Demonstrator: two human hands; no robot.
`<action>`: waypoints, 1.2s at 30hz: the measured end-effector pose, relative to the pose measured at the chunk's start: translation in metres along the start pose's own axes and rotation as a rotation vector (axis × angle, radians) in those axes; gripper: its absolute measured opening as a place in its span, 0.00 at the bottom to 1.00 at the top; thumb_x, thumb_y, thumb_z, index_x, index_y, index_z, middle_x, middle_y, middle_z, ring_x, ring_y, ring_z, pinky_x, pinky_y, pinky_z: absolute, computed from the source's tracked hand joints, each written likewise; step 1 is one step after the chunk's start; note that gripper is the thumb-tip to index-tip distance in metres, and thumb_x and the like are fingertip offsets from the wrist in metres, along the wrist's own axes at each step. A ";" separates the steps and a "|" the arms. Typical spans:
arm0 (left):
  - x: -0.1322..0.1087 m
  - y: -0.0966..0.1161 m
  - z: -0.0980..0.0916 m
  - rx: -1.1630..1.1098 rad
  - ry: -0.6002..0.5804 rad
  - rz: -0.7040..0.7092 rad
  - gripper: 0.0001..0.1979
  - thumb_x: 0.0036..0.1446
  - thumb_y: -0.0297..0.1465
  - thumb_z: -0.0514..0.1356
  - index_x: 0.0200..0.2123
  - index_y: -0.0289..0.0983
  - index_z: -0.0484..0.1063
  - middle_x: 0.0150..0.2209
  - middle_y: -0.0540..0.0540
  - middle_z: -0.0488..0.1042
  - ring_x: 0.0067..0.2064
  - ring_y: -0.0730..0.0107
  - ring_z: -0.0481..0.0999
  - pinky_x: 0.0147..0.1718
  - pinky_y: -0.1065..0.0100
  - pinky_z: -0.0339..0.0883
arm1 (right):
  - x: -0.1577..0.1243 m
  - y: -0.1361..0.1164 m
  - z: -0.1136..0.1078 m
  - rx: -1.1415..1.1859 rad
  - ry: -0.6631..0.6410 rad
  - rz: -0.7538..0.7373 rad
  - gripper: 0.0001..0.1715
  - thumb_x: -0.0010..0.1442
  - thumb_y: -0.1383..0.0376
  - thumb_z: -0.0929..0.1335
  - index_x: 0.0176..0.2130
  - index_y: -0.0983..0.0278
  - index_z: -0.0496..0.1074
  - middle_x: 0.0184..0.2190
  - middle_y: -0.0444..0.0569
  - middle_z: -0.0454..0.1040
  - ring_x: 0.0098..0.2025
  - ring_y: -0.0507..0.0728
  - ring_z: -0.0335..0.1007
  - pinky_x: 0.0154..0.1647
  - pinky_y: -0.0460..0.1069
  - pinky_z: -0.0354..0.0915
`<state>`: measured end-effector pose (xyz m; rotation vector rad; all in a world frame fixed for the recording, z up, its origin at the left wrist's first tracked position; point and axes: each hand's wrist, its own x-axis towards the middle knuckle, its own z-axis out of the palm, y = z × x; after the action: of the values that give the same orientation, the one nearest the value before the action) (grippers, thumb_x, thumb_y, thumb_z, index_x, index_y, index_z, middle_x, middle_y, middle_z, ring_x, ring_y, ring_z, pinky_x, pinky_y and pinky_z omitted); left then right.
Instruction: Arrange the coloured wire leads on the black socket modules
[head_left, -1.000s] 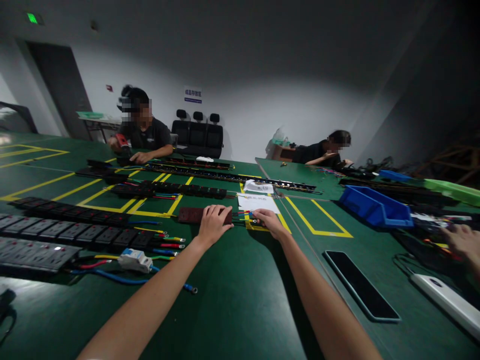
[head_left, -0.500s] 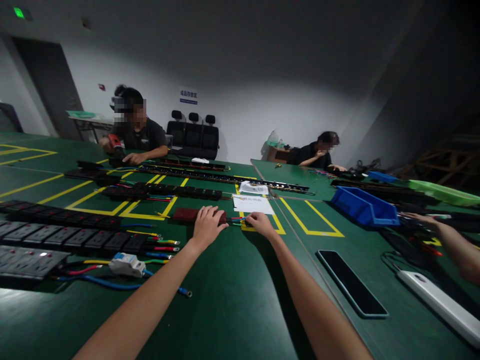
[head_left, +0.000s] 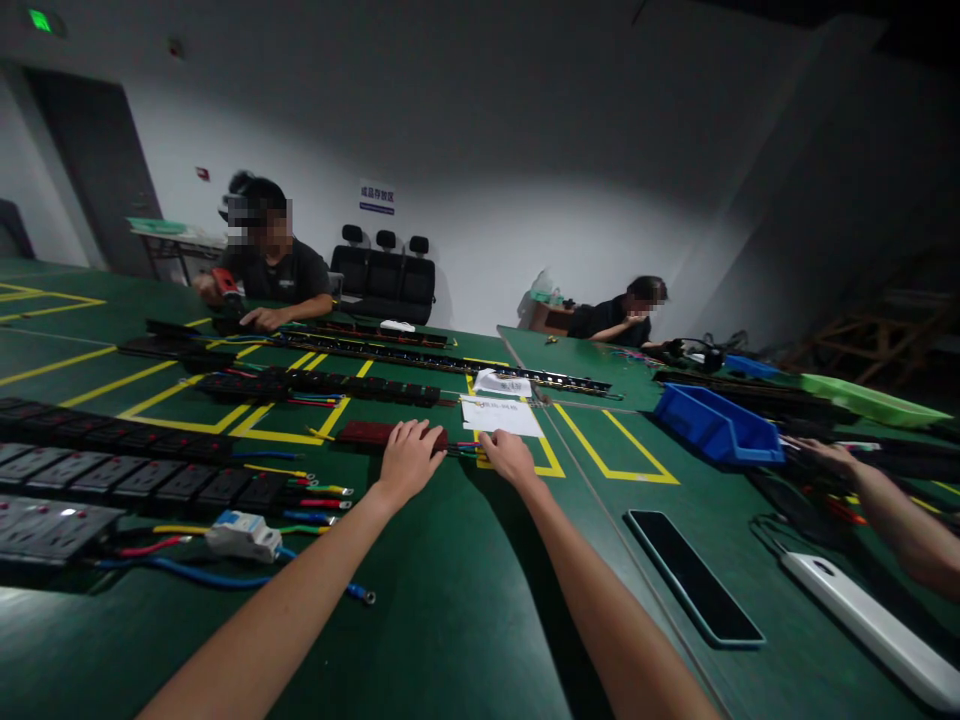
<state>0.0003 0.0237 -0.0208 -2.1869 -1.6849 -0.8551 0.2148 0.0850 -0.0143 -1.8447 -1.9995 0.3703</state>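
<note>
My left hand [head_left: 409,458] lies with curled fingers over the right end of a dark red socket block [head_left: 365,433] on the green table [head_left: 465,600]. My right hand [head_left: 508,457] is closed around a bundle of coloured wires [head_left: 466,450] that runs out of the block's end. The fingertips of both hands are hidden from me. A white sheet of paper [head_left: 500,415] lies just beyond the hands inside yellow floor-tape markings.
Rows of black power strips [head_left: 150,438] with loose wires and a white circuit breaker [head_left: 241,534] lie left. A black phone [head_left: 691,574], a white strip [head_left: 870,628] and a blue bin [head_left: 716,424] sit right, where another person's arm [head_left: 885,510] reaches. Two people sit at the far side.
Both my hands have stayed on the block and its wires. The view has shifted slightly, and the other person's arm on the right has reached further across the table.
</note>
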 end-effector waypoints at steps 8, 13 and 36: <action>-0.001 0.000 0.001 0.026 -0.018 0.004 0.21 0.62 0.36 0.61 0.58 0.40 0.72 0.59 0.38 0.72 0.61 0.50 0.68 0.62 0.46 0.57 | -0.003 -0.003 0.005 0.024 -0.010 0.079 0.33 0.56 0.34 0.64 0.36 0.59 0.72 0.39 0.58 0.78 0.41 0.65 0.74 0.35 0.52 0.57; -0.001 0.000 0.000 0.030 -0.032 0.000 0.21 0.63 0.36 0.60 0.58 0.41 0.71 0.59 0.39 0.73 0.61 0.51 0.68 0.63 0.47 0.57 | -0.004 -0.004 0.007 0.026 0.001 0.079 0.28 0.58 0.38 0.66 0.38 0.59 0.71 0.40 0.57 0.77 0.41 0.64 0.74 0.35 0.52 0.58; -0.001 0.005 -0.006 0.040 -0.061 -0.022 0.22 0.63 0.37 0.60 0.59 0.41 0.71 0.58 0.41 0.73 0.61 0.52 0.67 0.63 0.48 0.55 | 0.004 0.010 0.000 -0.010 -0.083 -0.005 0.22 0.61 0.46 0.68 0.33 0.61 0.75 0.34 0.53 0.78 0.33 0.58 0.72 0.30 0.48 0.55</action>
<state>0.0027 0.0187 -0.0160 -2.1930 -1.7411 -0.7609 0.2232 0.0897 -0.0185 -1.8582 -2.0642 0.4434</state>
